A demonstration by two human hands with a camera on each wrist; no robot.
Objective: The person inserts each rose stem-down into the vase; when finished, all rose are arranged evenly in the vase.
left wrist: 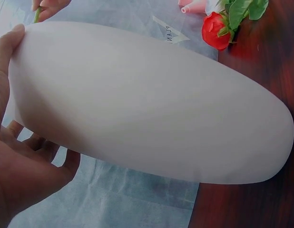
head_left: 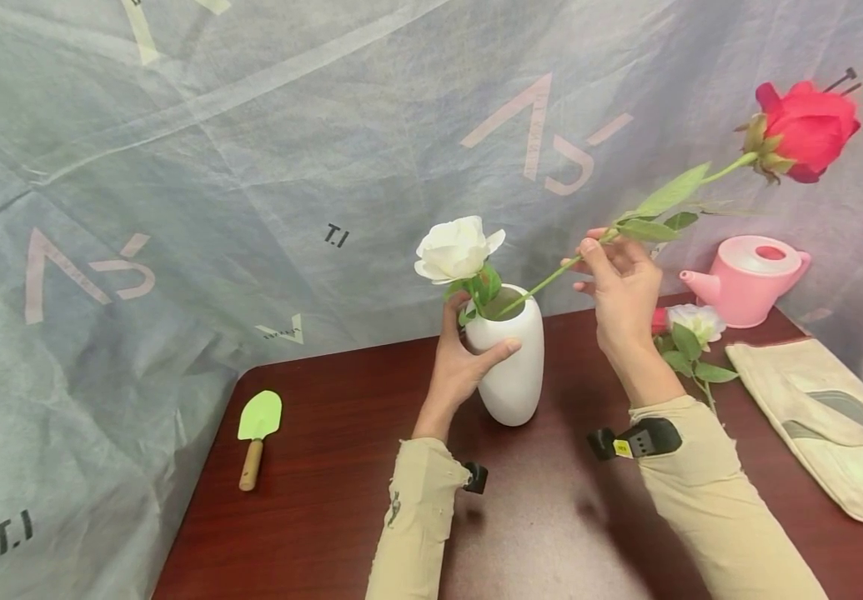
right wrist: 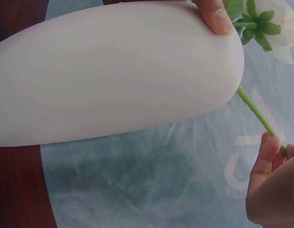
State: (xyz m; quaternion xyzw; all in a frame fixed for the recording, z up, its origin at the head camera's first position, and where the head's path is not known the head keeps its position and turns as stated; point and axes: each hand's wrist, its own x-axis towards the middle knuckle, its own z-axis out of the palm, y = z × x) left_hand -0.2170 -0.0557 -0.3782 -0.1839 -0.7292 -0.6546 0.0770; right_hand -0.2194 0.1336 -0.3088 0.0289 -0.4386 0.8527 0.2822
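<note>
A white vase (head_left: 512,375) stands on the table, and my left hand (head_left: 461,367) grips it near the rim, thumb across the front. From its mouth a white rose (head_left: 455,250) leans out to the left. My right hand (head_left: 626,292) pinches the green stem of a red rose (head_left: 810,129), whose bloom points up to the right. The lower end of that stem (right wrist: 255,110) reaches into the vase mouth; its tip is hidden inside. The vase body (left wrist: 151,104) fills much of the left wrist view, with the left thumb and fingers around its upper end.
Behind my right forearm lie a whitish rose (head_left: 694,323) and a red rose (left wrist: 216,31) on the table. A pink watering can (head_left: 748,283) stands at the back right, with pale work gloves (head_left: 821,425) before it. At left lies a green-bladed trowel (head_left: 259,421).
</note>
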